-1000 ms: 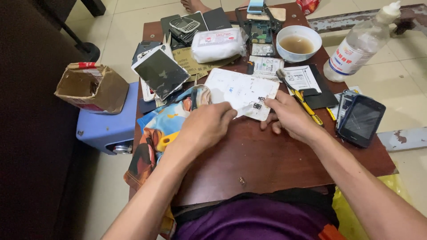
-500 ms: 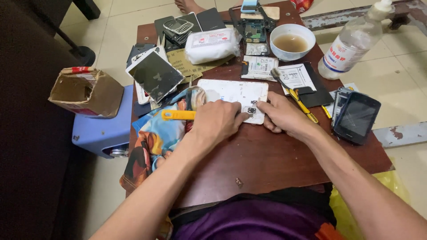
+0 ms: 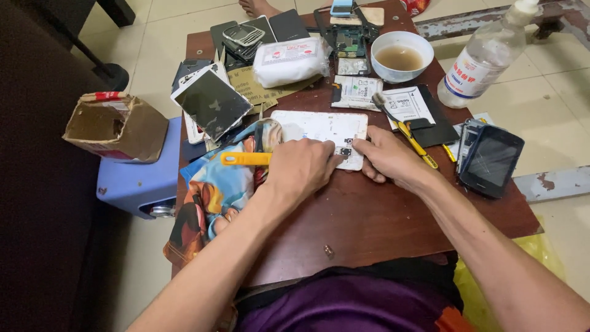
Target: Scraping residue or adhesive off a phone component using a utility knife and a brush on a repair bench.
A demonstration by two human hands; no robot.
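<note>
- The person's left hand (image 3: 305, 167) lies knuckles up on the near edge of a white phone frame (image 3: 319, 130), fingers curled down onto it; what the fingertips pinch, if anything, is hidden, so its grip cannot be told.
- The right hand (image 3: 388, 157) rests just beside the frame's right end, its fingers drawn narrow and pointing left at a small dark part (image 3: 345, 151) at the frame's near right corner. It seems to touch that part, but the view is too small to be sure.
- The white phone frame lies flat near the middle of the brown wooden table (image 3: 369, 221), its long side running left to right.
- A yellow-handled tool (image 3: 246, 158) lies just left of the left hand, on a colourful printed cloth (image 3: 212, 190) that hangs over the table's left edge.
- Behind the cloth, a phone with a dark cracked screen (image 3: 212, 104) leans tilted against other parts.
- A white packet (image 3: 289, 60) lies further back, with a white bowl of brownish liquid (image 3: 402, 56) to its right.
- A clear plastic bottle (image 3: 485, 58) stands at the far right corner.
- A black phone (image 3: 491, 161) lies near the right edge, well apart from the right hand.
- A yellow screwdriver (image 3: 413, 140) lies between the right hand and that phone.
- An open cardboard box (image 3: 114, 126) sits on a blue stool (image 3: 138, 181) left of the table.
</note>
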